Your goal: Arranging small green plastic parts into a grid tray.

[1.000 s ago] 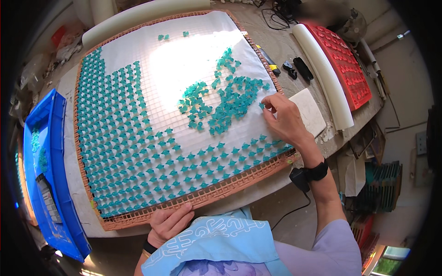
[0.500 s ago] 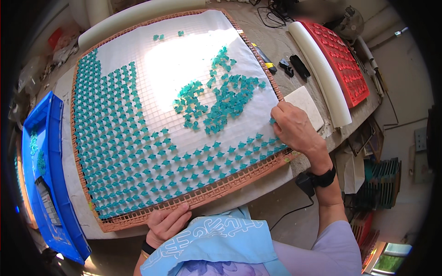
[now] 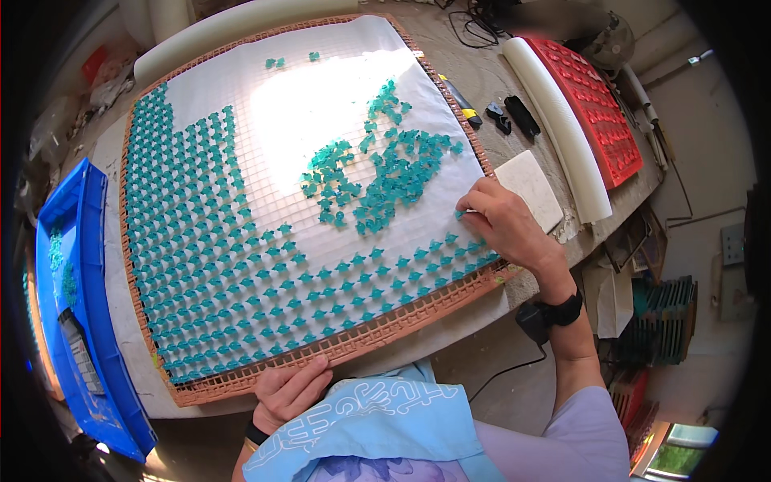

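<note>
Head view: teal pieces line the lattice tray's left and near sides; its loosely heaped middle looks unfinished. Right hand pinches one inside its right rim; left hand touches its near rim, grip unclear.

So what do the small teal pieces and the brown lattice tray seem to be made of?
Small teal pieces: probably plastic, perhaps slightly glossy, given their uniform colour and repeated shape. Brown lattice tray: likely matte moulded plastic, judging by its dull, regular grid.
</note>
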Action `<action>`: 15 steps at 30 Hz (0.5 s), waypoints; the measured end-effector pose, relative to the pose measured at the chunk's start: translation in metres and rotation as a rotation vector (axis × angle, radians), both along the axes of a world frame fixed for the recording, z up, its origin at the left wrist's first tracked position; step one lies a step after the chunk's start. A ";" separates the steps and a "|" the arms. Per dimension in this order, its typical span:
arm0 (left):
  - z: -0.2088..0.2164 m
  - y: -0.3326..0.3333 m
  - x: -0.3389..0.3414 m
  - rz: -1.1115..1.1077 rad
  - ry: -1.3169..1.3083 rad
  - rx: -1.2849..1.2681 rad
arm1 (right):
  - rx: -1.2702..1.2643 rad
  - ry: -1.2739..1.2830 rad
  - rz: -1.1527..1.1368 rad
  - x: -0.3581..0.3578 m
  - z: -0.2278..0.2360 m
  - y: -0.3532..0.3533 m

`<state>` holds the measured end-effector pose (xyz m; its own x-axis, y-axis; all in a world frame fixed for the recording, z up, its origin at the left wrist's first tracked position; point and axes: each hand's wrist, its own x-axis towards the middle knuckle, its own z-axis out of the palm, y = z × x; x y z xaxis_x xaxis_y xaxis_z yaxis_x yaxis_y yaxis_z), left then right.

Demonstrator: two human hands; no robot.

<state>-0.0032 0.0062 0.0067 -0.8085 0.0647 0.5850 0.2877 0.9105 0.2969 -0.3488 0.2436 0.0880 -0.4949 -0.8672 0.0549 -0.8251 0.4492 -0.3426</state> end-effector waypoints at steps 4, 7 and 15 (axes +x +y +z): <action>0.000 0.000 0.001 0.003 -0.010 -0.004 | -0.092 -0.014 0.006 0.003 -0.011 0.003; 0.000 0.001 0.002 0.005 -0.018 -0.003 | -0.133 -0.044 -0.019 0.005 -0.010 0.007; 0.000 0.001 0.003 0.021 -0.021 0.013 | -0.121 -0.159 0.009 0.010 -0.007 0.016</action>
<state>-0.0005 0.0075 0.0068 -0.8218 0.0398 0.5684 0.2616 0.9125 0.3144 -0.3392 0.2593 0.0813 -0.4981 -0.8633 0.0811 -0.7601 0.3897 -0.5200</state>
